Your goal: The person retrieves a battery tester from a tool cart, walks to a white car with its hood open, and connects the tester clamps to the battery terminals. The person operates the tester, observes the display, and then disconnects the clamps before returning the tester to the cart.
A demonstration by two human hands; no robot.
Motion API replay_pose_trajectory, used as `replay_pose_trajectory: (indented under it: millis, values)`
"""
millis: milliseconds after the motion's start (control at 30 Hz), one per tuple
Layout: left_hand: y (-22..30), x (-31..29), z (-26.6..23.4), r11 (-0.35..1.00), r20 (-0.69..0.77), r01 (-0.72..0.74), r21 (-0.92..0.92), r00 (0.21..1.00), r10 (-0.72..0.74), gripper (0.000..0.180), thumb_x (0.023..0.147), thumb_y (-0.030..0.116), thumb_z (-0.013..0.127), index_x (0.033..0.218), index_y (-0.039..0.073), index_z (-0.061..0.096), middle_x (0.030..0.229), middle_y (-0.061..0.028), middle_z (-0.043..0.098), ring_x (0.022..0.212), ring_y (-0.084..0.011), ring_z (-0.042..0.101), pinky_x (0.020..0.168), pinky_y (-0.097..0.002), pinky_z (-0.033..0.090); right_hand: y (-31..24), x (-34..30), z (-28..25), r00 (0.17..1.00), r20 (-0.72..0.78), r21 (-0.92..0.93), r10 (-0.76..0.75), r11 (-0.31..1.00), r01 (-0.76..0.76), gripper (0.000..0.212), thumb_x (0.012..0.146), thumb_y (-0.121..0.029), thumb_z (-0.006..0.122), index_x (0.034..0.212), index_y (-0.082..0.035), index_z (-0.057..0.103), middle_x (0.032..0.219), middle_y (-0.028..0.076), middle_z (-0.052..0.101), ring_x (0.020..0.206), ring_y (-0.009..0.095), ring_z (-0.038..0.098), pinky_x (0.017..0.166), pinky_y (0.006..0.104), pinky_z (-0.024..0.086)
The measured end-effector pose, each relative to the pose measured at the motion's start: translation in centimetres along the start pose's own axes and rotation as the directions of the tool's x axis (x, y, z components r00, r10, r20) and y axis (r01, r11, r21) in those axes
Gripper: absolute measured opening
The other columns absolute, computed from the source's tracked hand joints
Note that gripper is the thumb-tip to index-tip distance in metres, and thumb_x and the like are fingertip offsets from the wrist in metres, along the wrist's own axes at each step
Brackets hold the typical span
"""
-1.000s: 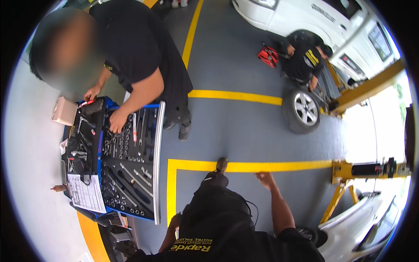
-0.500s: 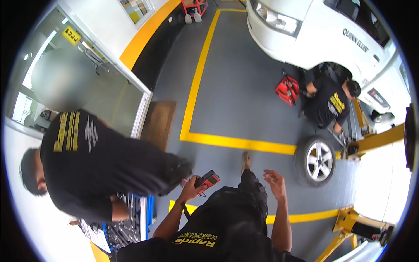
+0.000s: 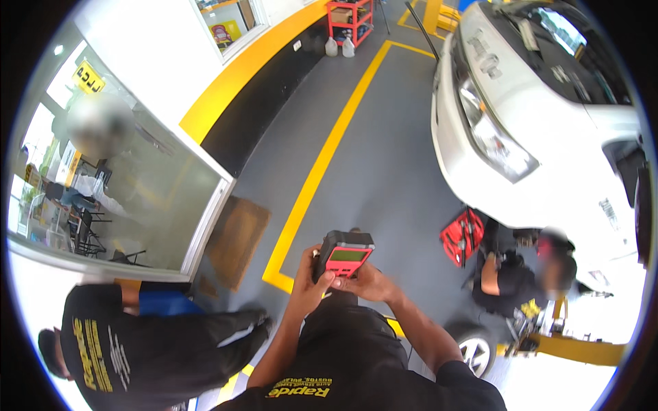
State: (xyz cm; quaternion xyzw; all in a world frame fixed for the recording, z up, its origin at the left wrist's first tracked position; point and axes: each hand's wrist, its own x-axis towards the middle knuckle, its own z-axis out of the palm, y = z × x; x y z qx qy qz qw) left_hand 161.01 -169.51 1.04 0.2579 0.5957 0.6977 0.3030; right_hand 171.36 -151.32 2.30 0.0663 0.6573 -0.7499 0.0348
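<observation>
A black and red handheld tester point(image 3: 347, 254) with a small green screen is held up in front of my body. Around its left side my left hand point(image 3: 307, 282) is closed, the thumb resting on its lower front. My right hand point(image 3: 371, 282) grips the lower right part, with its thumb near the buttons. Both hands touch the tester, and the fingers behind it are hidden.
A white van point(image 3: 456, 130) stands at the right. One co-worker point(image 3: 508, 281) crouches by it, near a red bag point(image 3: 463, 236), a loose wheel point(image 3: 476, 353) and a yellow lift arm point(image 3: 579, 348). Another co-worker point(image 3: 157, 342) is at my left. A brown doormat point(image 3: 236, 240) lies by the glass door.
The tester has moved up and forward in my left hand, and my right hand has come in from the right to grip it. My view has shifted; the left co-worker now holds something blue.
</observation>
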Motion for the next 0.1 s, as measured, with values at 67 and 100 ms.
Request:
replay_pose_trajectory:
  millis: [67, 100]
  values:
    - [-0.6, 8.1, -0.8, 0.995, 0.004, -0.091, 0.027, 0.996, 0.091, 0.079, 0.106, 0.039, 0.076, 0.163, 0.002, 0.035, 0.157, -0.0154, 0.051, 0.149, -0.0244, 0.047, 0.126, -0.0441, 0.034, -1.8, 6.5, -4.9, 0.991, 0.024, 0.053, -0.13, 0.99, 0.129, 0.062, 0.106, -0.023, 0.078, 0.159, -0.007, 0.05, 0.142, 0.009, 0.065, 0.13, 0.018, 0.061, 0.111, 0.0386, 0.054]
    - [-0.1, 12.3, -0.6, 0.989, 0.002, -0.145, 0.031, 0.989, 0.145, 0.075, 0.107, 0.038, 0.075, 0.161, 0.002, 0.038, 0.158, -0.0157, 0.049, 0.153, -0.0234, 0.043, 0.128, -0.044, 0.03, -3.1, 10.3, -7.8, 0.99, 0.045, 0.045, -0.135, 0.99, 0.133, 0.062, 0.106, -0.023, 0.078, 0.159, -0.007, 0.05, 0.142, 0.009, 0.065, 0.13, 0.018, 0.061, 0.111, 0.0386, 0.054]
